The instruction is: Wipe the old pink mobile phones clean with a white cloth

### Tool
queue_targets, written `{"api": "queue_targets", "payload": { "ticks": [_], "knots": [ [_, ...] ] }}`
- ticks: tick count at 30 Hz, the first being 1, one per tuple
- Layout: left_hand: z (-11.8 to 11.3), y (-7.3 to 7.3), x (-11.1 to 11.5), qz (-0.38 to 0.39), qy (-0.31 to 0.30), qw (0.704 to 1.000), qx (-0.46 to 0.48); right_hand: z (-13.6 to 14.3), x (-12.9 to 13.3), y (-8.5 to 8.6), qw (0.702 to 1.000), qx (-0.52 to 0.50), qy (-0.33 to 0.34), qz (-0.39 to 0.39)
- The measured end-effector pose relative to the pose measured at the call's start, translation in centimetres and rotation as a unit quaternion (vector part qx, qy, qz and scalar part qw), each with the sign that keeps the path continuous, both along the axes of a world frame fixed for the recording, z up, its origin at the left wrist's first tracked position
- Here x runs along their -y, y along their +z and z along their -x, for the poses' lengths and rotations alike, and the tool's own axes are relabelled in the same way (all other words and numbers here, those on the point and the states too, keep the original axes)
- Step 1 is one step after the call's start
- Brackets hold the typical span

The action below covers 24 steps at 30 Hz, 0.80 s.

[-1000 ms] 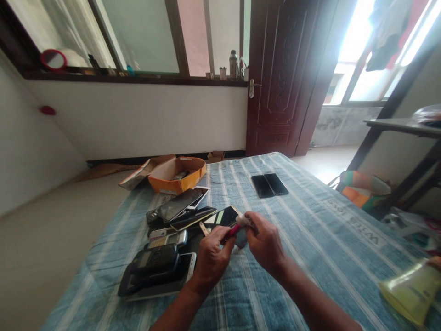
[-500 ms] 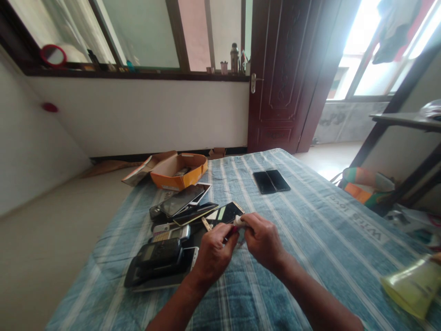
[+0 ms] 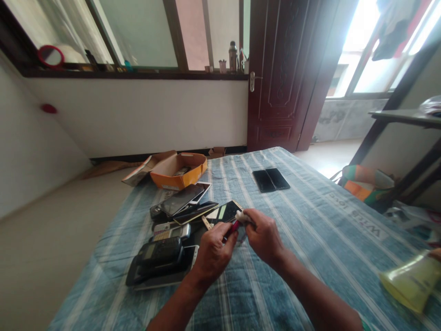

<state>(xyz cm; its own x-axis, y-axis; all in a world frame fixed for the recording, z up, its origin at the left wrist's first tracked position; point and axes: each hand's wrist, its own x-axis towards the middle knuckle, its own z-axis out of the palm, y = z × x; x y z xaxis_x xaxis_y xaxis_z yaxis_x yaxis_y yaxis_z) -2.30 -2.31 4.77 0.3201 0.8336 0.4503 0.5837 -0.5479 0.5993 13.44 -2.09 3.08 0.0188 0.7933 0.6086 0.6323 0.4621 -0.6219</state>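
My left hand (image 3: 216,246) is closed on a slim pinkish-red object (image 3: 235,226), mostly hidden by the fingers; its kind does not show. Close beside it, my right hand (image 3: 264,234) pinches a small white crumpled piece (image 3: 240,216), perhaps tissue or cloth, at the upper end of the pinkish-red object. Just beyond the fingers lies a gold-edged smartphone (image 3: 229,211) with a dark, reflecting screen. Left of my left hand, a black handset-like device (image 3: 160,250) rests on a white-edged phone (image 3: 190,258). An older phone with a keypad (image 3: 168,233) lies behind them.
More phones (image 3: 182,200) overlap in a pile before an open orange cardboard box (image 3: 179,177). Two dark phones (image 3: 271,179) lie side by side farther back. The surface has a blue striped cloth (image 3: 303,257). A yellow translucent item (image 3: 409,280) sits at the right edge.
The white piece has shifted up slightly, and more of the pinkish-red object shows between my hands. My right-hand fingers have moved a little up and right. My left hand stays nearly in place.
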Motion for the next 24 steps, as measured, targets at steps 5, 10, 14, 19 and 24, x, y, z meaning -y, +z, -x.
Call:
{"api": "queue_targets", "payload": {
  "ticks": [5,10,14,19,24],
  "knots": [
    [0.0,0.0,-0.1,-0.001,-0.004,1.0,0.002,0.6,0.7,0.6,0.999,0.025,0.034,-0.032],
    [-0.1,0.0,0.0,0.012,-0.007,1.0,0.0,0.4,0.2,0.0,1.0,0.003,0.027,0.005],
    [-0.1,0.1,0.1,0.02,-0.009,1.0,-0.005,0.1,-0.3,-0.3,0.998,-0.012,0.027,0.052],
    [0.0,0.0,0.1,0.022,0.004,1.0,-0.016,-0.2,-0.5,-0.2,0.993,0.01,-0.015,0.118],
    [0.0,0.0,0.1,0.028,0.001,0.999,-0.016,-0.1,-0.3,-0.1,0.996,0.006,0.009,0.088]
  ]
}}
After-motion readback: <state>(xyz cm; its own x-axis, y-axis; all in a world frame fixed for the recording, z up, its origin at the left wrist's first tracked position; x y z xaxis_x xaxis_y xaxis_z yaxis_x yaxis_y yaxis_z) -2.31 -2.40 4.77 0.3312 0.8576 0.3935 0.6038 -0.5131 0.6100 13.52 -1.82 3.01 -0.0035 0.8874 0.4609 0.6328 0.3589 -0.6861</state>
